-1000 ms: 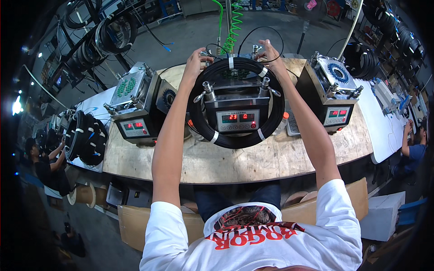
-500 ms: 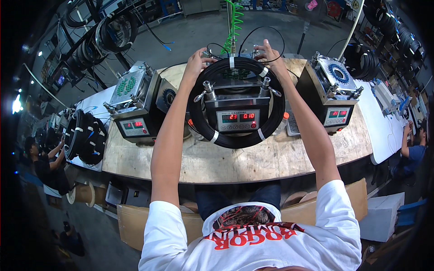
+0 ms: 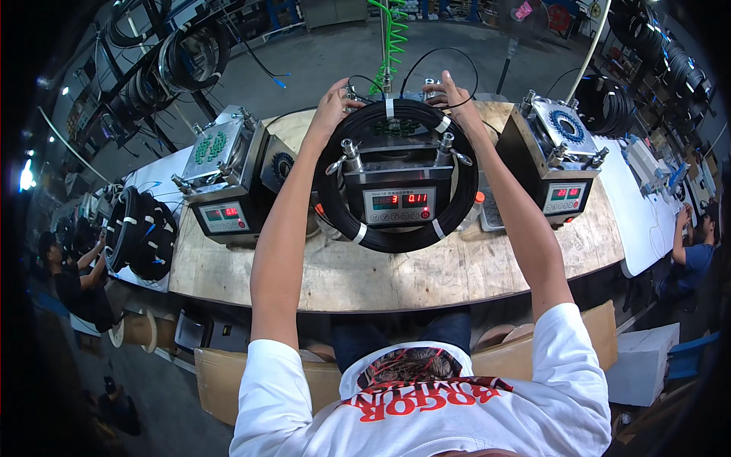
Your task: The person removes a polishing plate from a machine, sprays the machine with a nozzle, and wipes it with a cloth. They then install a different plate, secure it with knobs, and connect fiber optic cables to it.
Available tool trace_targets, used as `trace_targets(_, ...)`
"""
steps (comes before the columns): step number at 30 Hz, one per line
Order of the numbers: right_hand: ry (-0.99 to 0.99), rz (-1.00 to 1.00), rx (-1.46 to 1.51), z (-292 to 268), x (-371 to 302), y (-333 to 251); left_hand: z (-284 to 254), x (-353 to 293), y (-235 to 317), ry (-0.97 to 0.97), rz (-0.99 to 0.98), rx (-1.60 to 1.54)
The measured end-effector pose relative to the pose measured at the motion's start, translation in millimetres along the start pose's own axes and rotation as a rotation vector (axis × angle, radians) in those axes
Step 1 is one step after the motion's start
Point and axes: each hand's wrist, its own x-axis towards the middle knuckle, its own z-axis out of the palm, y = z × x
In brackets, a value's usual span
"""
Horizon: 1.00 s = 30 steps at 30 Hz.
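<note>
A black cable coil (image 3: 396,242) bound with white ties hangs around a grey box machine (image 3: 396,179) with a red digit display, in the middle of a wooden bench (image 3: 396,274). My left hand (image 3: 335,103) reaches to the far upper left of the coil and rests against it behind the machine. My right hand (image 3: 451,97) is at the coil's upper right, fingers on a thin black wire (image 3: 438,57) that loops up from there. A green coiled hose (image 3: 390,34) hangs just beyond both hands.
Two similar machines stand left (image 3: 225,179) and right (image 3: 560,164) on the bench. Black coils (image 3: 141,232) lie on a white table at left, where a person (image 3: 72,274) works. Another person (image 3: 697,244) sits at right. Cardboard boxes (image 3: 221,373) stand below the bench.
Both hands stayed at the top of the coil. The right hand's fingers shifted slightly on the thin wire; the coil hardly moved.
</note>
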Motion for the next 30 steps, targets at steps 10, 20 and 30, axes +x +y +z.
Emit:
trace_targets(10, -0.077, -0.139, -0.128, -1, 6, 1, 1, -9, 7, 0.030, -0.020, 0.083)
trace_targets(20, -0.017, -0.060, -0.043, 1, 1, 1, 9, -20, 22, -0.030, -0.013, 0.130)
trace_targets(30, -0.035, -0.096, -0.069, 2, 4, 3, 0, -9, 7, -0.022, -0.067, 0.066)
